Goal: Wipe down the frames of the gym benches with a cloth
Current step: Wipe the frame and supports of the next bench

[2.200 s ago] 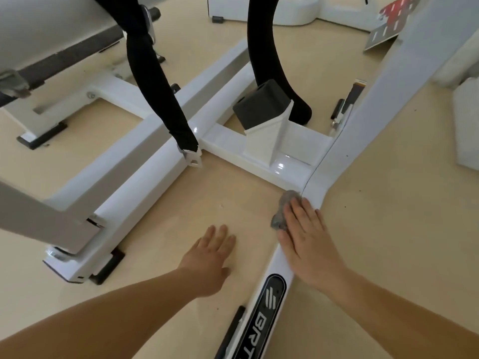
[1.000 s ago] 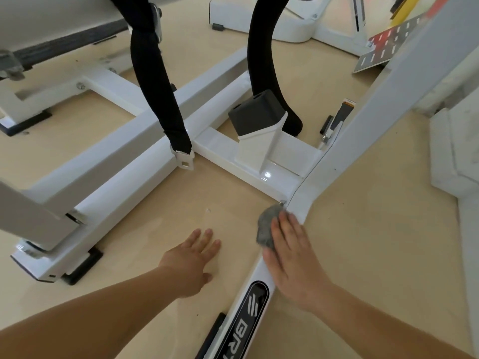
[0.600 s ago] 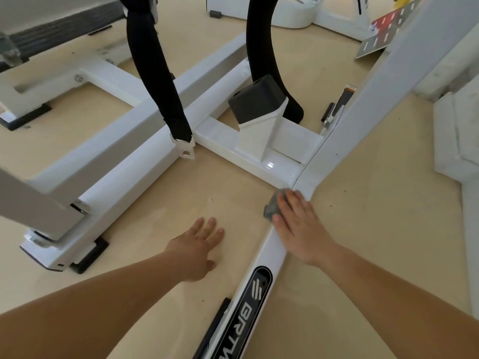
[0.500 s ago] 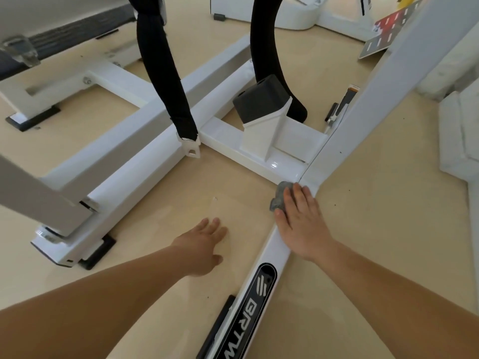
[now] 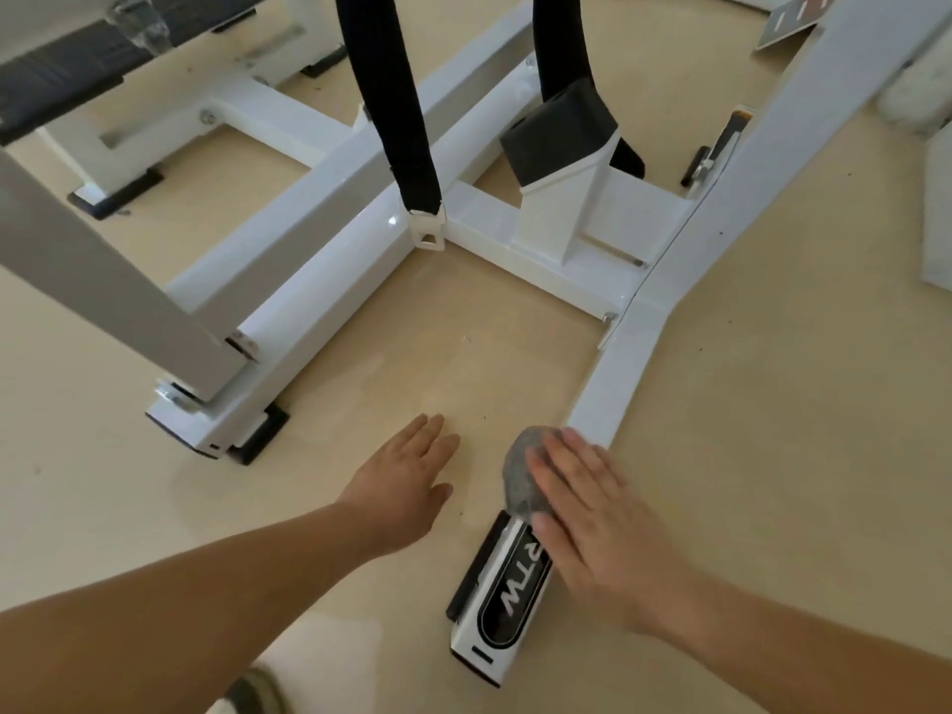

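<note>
The right hand (image 5: 592, 512) lies flat with its fingers straight and close together. It presses a grey cloth (image 5: 517, 468) down on a white frame leg (image 5: 618, 373). The cloth is bunched up and sticks out past the fingertips and on the thumb side. It sits on top of the leg, just past a black oval sticker (image 5: 507, 602) with white letters near the leg's end.

The left hand (image 5: 407, 487) lies flat on the tan floor (image 5: 772, 456). Its fingers are straight and it holds nothing. It is near the leg but does not touch it.

The leg runs away from the hands to a corner, where a white cross bar (image 5: 536, 249) meets it. A white post (image 5: 561, 208) stands on the cross bar and has a dark grey cap (image 5: 559, 123) on top. A black tube (image 5: 561, 38) curves down behind the post.

To the left, a black strap (image 5: 396, 95) hangs down with a white clip (image 5: 426, 231) at its bottom end. The clip is right by the spot where the cross bar joins a long white beam (image 5: 329, 260). The beam has a black rubber foot (image 5: 260, 435) at its near end. A grey slanted bar (image 5: 103, 280) is bolted on there too.

Far off at the top left is another bench with a black pad (image 5: 62, 69). The tip of a shoe (image 5: 257, 690) shows at the bottom edge.
</note>
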`<act>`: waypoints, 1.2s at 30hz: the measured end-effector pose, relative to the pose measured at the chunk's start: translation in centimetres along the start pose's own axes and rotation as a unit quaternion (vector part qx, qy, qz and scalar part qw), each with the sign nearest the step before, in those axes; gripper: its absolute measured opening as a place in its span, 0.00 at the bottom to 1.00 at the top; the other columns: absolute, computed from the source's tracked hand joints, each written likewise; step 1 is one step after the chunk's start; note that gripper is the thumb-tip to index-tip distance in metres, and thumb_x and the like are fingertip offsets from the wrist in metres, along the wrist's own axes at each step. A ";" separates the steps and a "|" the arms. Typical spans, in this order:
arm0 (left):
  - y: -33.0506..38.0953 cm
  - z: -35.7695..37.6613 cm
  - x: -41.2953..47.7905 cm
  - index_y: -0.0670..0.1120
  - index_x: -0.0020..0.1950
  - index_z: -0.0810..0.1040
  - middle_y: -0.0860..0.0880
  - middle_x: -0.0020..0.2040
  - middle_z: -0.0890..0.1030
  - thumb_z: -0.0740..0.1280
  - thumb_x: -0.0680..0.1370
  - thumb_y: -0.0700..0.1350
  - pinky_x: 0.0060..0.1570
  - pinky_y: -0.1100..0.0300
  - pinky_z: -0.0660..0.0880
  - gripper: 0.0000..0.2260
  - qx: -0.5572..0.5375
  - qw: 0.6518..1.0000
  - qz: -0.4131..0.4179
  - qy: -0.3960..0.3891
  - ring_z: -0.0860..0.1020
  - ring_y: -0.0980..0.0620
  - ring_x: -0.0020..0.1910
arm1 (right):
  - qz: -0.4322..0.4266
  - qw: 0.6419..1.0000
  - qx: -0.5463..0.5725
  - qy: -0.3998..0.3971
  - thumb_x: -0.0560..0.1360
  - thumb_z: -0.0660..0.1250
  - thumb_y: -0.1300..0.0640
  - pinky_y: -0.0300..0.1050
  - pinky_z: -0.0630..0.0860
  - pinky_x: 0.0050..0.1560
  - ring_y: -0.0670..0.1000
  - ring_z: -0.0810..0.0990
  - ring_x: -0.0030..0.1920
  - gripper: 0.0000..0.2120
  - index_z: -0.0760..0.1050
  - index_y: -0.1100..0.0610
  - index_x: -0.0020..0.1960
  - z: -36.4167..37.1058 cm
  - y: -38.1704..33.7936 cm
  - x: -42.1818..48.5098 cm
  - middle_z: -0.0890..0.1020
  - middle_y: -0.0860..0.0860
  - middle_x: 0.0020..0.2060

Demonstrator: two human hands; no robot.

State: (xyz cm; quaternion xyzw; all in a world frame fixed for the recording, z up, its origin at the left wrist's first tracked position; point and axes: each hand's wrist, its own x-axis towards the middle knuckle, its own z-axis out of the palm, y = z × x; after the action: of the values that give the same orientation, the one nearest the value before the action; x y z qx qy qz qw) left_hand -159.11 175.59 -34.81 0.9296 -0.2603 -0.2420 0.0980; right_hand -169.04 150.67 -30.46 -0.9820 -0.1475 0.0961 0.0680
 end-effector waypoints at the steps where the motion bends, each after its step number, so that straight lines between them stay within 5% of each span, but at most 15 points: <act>1: 0.0 0.0 -0.4 0.54 0.84 0.48 0.51 0.84 0.43 0.56 0.86 0.55 0.78 0.59 0.40 0.29 -0.002 1.000 0.005 0.000 0.41 0.52 0.82 | 0.049 0.999 -0.006 -0.009 0.84 0.37 0.38 0.50 0.37 0.80 0.48 0.34 0.81 0.31 0.44 0.52 0.83 -0.6 1.0 1.0 0.46 0.51 0.83; 4: 0.2 0.2 -1.1 0.54 0.84 0.48 0.52 0.84 0.43 0.56 0.86 0.55 0.80 0.58 0.41 0.29 -0.011 1.000 0.019 -0.003 0.41 0.52 0.83 | 0.095 0.995 0.008 -0.037 0.81 0.33 0.36 0.53 0.33 0.80 0.50 0.27 0.79 0.34 0.37 0.52 0.82 -1.0 0.1 1.8 0.37 0.52 0.82; 10: 0.2 0.0 -2.2 0.53 0.84 0.49 0.52 0.84 0.44 0.56 0.86 0.54 0.76 0.61 0.40 0.29 -0.018 0.999 0.028 0.000 0.43 0.52 0.83 | -0.124 0.992 0.036 -0.003 0.83 0.57 0.42 0.63 0.60 0.76 0.61 0.56 0.81 0.30 0.64 0.59 0.79 2.2 -6.9 -4.4 0.63 0.57 0.80; 13: 0.3 0.0 -1.9 0.53 0.84 0.49 0.51 0.84 0.45 0.56 0.86 0.54 0.78 0.60 0.42 0.29 -0.021 0.999 0.028 0.000 0.44 0.52 0.83 | -0.178 0.983 0.045 -0.005 0.85 0.53 0.44 0.59 0.57 0.79 0.56 0.55 0.82 0.26 0.63 0.54 0.80 1.8 -5.2 -3.9 0.62 0.52 0.80; 19: 1.4 0.4 -0.7 0.53 0.84 0.48 0.52 0.84 0.44 0.54 0.86 0.55 0.81 0.56 0.45 0.28 -0.047 0.999 0.023 -0.002 0.43 0.53 0.83 | -0.009 0.998 0.052 -0.026 0.85 0.42 0.40 0.50 0.36 0.81 0.45 0.39 0.81 0.25 0.64 0.41 0.78 -1.2 0.9 1.0 0.54 0.47 0.82; 23: 1.8 0.0 -0.4 0.53 0.84 0.49 0.52 0.84 0.46 0.55 0.86 0.55 0.81 0.56 0.47 0.28 -0.081 0.996 0.018 0.019 0.45 0.53 0.83 | 0.013 0.999 0.041 -0.014 0.85 0.45 0.42 0.52 0.37 0.81 0.48 0.39 0.82 0.26 0.61 0.48 0.81 -0.3 -1.0 0.3 0.56 0.48 0.82; 26: 2.0 -0.3 -0.4 0.53 0.84 0.51 0.53 0.84 0.48 0.55 0.86 0.54 0.80 0.59 0.47 0.27 -0.113 0.993 0.010 0.035 0.48 0.53 0.83 | -0.013 0.997 0.060 -0.042 0.85 0.47 0.41 0.51 0.38 0.80 0.46 0.35 0.81 0.29 0.46 0.49 0.84 -0.5 -2.2 -0.7 0.49 0.46 0.83; 29: 2.8 -0.7 0.0 0.54 0.83 0.53 0.55 0.84 0.51 0.53 0.87 0.53 0.77 0.61 0.51 0.25 -0.168 0.983 -0.009 0.069 0.52 0.54 0.82 | 0.064 0.994 0.070 -0.052 0.81 0.39 0.35 0.49 0.33 0.80 0.42 0.26 0.77 0.35 0.30 0.48 0.80 -1.3 0.6 1.2 0.33 0.45 0.80; 32: 5.0 -1.6 0.5 0.57 0.82 0.57 0.56 0.83 0.54 0.53 0.86 0.53 0.76 0.63 0.53 0.23 -0.233 0.964 -0.008 0.128 0.55 0.56 0.81 | 0.132 0.984 0.115 -0.045 0.77 0.37 0.32 0.50 0.36 0.81 0.42 0.25 0.77 0.38 0.31 0.49 0.80 -1.6 2.7 2.6 0.31 0.45 0.80; 36: 9.1 -2.6 1.1 0.58 0.82 0.58 0.57 0.82 0.58 0.55 0.86 0.52 0.74 0.70 0.54 0.23 -0.293 0.944 0.059 0.141 0.59 0.59 0.79 | 0.051 0.946 0.314 -0.064 0.83 0.50 0.42 0.45 0.42 0.82 0.38 0.39 0.80 0.32 0.45 0.49 0.83 -3.3 1.9 2.0 0.45 0.42 0.82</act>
State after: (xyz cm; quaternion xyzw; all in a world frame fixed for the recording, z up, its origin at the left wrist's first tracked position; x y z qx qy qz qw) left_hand -160.93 167.43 -30.22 0.8675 -0.2158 -0.1678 0.4156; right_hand -165.94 149.18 -27.92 -0.9089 -0.0637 0.2038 0.3583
